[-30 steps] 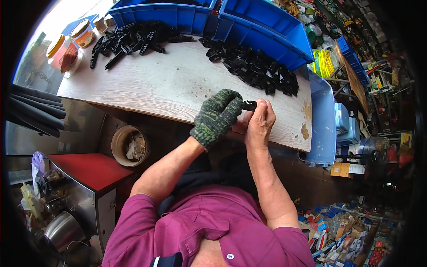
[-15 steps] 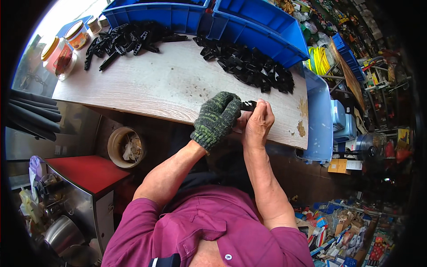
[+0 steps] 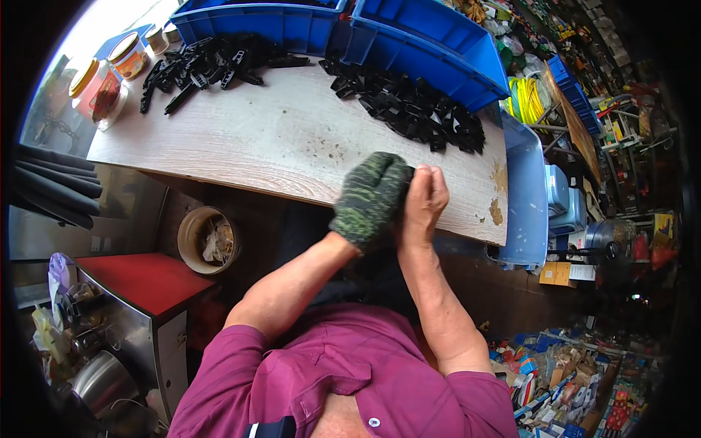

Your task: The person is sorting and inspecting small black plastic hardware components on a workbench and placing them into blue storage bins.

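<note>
My left hand [image 3: 374, 196], in a dark green and black knitted glove, is closed and pressed against my bare right hand [image 3: 423, 201] at the table's near edge. My right fingers are curled, with the thumb side up. Half a second ago a small black plastic part showed between the two hands; now the glove and fingers hide it almost wholly. Beyond my hands, a pile of short black plastic parts [image 3: 420, 109] lies on the pale wood-grain table [image 3: 255, 139]. A second pile, of longer black plastic pieces [image 3: 212, 69], is at the far left.
Two blue crates [image 3: 431, 55] [image 3: 259, 28] stand along the table's back. Jars [image 3: 95, 91] sit at its left end. A light blue bin [image 3: 524, 190] adjoins the right edge. On the floor are a bucket [image 3: 191, 241] and a red-topped cabinet [image 3: 142, 281]. Clutter [image 3: 562, 387] fills the right.
My gloved left hand has moved right and turned over against my right hand, covering the black part that showed between them. My right hand has barely shifted.
</note>
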Demonstrator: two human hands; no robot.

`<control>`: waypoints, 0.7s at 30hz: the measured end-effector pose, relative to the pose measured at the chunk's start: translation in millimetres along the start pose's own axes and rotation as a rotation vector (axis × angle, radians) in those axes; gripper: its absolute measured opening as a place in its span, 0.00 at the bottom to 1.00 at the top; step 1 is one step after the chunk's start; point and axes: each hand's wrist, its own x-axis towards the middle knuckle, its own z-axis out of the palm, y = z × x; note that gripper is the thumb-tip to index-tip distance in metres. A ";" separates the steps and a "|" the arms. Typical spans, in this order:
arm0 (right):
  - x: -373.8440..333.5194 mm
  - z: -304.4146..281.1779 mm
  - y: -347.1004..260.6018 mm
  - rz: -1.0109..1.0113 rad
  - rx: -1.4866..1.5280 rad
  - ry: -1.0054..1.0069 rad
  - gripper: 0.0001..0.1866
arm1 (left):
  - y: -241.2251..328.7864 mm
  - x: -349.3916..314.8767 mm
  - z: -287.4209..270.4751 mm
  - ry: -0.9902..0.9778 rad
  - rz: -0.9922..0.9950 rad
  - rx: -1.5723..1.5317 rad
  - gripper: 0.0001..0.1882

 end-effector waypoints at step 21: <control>88.7 -100.9 12.1 0.501 0.421 0.469 0.13 | -22.5 12.7 -40.9 -0.050 -0.488 -0.487 0.17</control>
